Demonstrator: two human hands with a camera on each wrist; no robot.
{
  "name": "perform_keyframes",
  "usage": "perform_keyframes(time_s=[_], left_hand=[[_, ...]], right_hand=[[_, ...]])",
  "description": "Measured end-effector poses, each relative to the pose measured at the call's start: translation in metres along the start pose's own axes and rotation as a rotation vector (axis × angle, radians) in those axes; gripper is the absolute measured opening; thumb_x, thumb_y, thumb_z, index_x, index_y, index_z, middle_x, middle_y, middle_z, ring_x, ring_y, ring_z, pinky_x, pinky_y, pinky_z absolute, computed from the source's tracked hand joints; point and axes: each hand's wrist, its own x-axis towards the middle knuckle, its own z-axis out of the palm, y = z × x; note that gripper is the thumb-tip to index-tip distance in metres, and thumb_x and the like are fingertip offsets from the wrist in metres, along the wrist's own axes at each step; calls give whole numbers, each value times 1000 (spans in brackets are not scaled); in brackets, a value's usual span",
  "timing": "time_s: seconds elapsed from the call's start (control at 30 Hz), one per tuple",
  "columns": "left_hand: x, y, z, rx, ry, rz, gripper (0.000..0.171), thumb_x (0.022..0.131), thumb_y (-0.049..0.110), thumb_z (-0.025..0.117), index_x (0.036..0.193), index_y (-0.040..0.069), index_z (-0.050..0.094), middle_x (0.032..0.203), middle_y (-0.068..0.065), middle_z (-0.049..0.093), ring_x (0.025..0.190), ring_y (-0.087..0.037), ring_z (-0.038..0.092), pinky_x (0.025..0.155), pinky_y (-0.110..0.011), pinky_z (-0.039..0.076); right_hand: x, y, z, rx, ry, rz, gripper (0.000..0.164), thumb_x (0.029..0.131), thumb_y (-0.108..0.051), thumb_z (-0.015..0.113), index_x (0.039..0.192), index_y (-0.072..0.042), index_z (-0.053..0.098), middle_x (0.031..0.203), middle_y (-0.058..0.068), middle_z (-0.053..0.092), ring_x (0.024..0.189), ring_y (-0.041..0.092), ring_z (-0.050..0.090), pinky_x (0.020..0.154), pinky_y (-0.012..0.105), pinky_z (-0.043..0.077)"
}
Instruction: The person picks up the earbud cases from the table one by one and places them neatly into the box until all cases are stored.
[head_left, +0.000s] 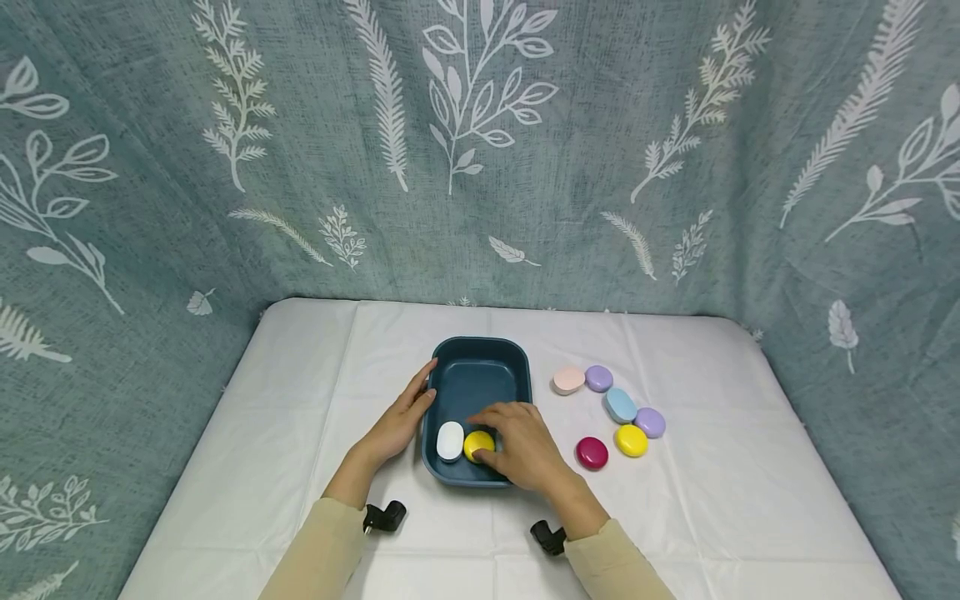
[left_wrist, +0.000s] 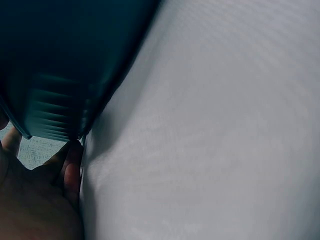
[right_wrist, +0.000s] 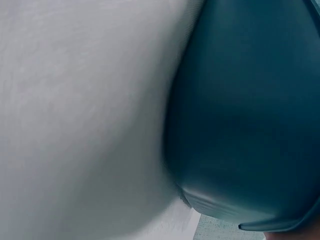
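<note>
A dark blue rectangular tray (head_left: 480,483) with rounded corners stands on the white cloth. My left hand (head_left: 393,427) rests against its left side, fingers extended along the outer wall; the left wrist view shows that hand (left_wrist: 40,195) close beside the ribbed wall. Over the tray's near right part, my right hand (head_left: 521,442) holds a glossy yellow round piece (head_left: 477,445) between thumb and fingers, low inside the tray. Immediately left of it lies a white rounded oblong piece (head_left: 450,442). In the right wrist view the tray wall (right_wrist: 240,115) hides the fingers' work.
Right of the tray lie a pale pink piece (head_left: 568,381), two lilac pieces (head_left: 598,378), a light blue piece (head_left: 620,405), another yellow piece (head_left: 632,441) and a crimson piece (head_left: 592,453). A patterned green curtain (head_left: 315,150) surrounds the table's far and side edges.
</note>
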Motion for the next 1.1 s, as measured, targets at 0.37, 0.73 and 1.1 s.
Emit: perform_keyframes(time_s=[0.37, 0.73, 1.1], left_hand=[[0, 0, 0, 1, -3, -4, 55, 110, 51, 40, 161, 52, 20, 173, -3, 22, 161, -30, 21, 129, -61, 15], [0, 0, 0, 17, 13, -16, 54, 111, 49, 41, 161, 54, 21, 173, -3, 23, 160, -30, 23, 128, -63, 15], [1, -1, 0, 9, 10, -21, 53, 111, 49, 41, 160, 55, 21, 173, -1, 22, 161, -29, 21, 129, -62, 14]], right_hand=[[-8, 5, -19, 160, -2, 55, 47, 90, -30, 83, 134, -21, 70, 135, -2, 65, 127, 22, 58, 107, 45, 53], [-19, 21, -36, 176, 122, 30, 44, 92, -27, 82, 133, -18, 69, 132, -2, 65, 123, 22, 62, 105, 46, 54], [-28, 58, -55, 135, 158, 112, 50, 92, -24, 81, 138, -16, 66, 135, 3, 65, 127, 28, 61, 106, 51, 53]])
